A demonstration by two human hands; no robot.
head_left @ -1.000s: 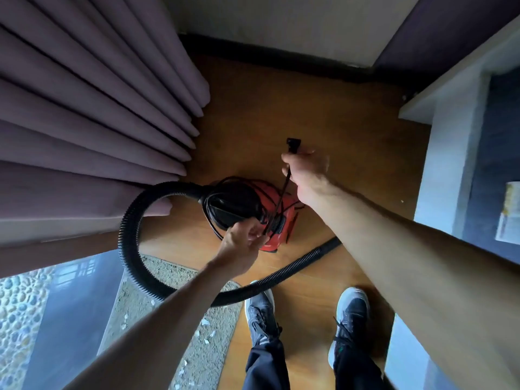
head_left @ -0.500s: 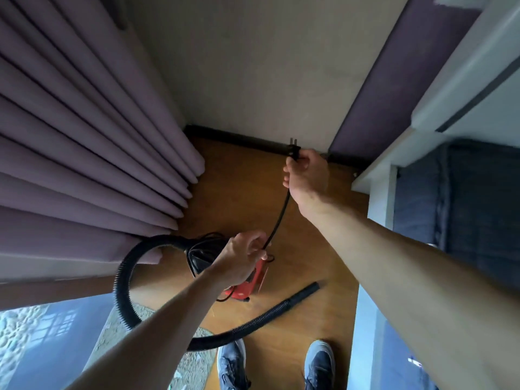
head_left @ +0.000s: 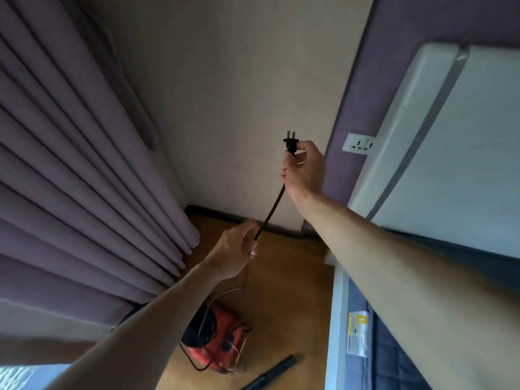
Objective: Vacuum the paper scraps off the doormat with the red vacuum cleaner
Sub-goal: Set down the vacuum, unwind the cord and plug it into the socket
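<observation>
Corner of a room, seen from above. A warm brown wooden floor [head_left: 295,291] is meeting a plain cream wall [head_left: 239,80] along a dark skirting board [head_left: 225,213]. Matte mauve curtains [head_left: 70,164] are hanging at the left in deep, rounded vertical pleats. At the right, a purple wall panel [head_left: 399,21] is carrying a white socket plate [head_left: 358,143], just beside a smooth white slab [head_left: 464,136] with a grey stripe; blue quilted fabric [head_left: 394,370] is showing below it. The red vacuum cleaner [head_left: 219,344], a glossy plastic body, is sitting on the floor under the left forearm, and the ribbed black hose [head_left: 271,371] is lying just to its right. The right hand [head_left: 305,170], raised on an extended arm, is pinching the black two-pin plug [head_left: 290,143], pins pointing upward, left of the socket plate and apart from it. The left hand [head_left: 236,251], lower, is curling its fingers round the thin black cord [head_left: 271,211], which is running straight and taut between the two hands.
</observation>
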